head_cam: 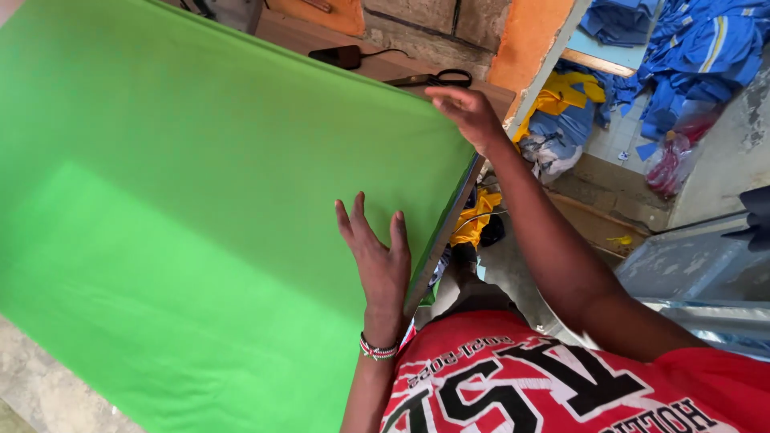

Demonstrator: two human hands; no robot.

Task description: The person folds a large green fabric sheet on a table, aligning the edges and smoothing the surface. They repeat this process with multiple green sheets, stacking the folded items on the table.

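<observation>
A large bright green cloth [184,216] lies spread flat over a table and covers most of the view. My left hand [375,261], with a beaded band at the wrist, rests palm down on the cloth near the table's near edge, fingers apart. My right hand [468,114] reaches farther out and lies open at the cloth's far corner, close to the table edge. Neither hand holds anything. I wear a red shirt with black and white lettering [545,385].
Black-handled scissors [437,78] and a small black device with a cable [341,56] lie on the bare wooden tabletop beyond the cloth. Heaps of blue [698,48] and yellow [561,96] clothes lie on the floor and a shelf beside the table.
</observation>
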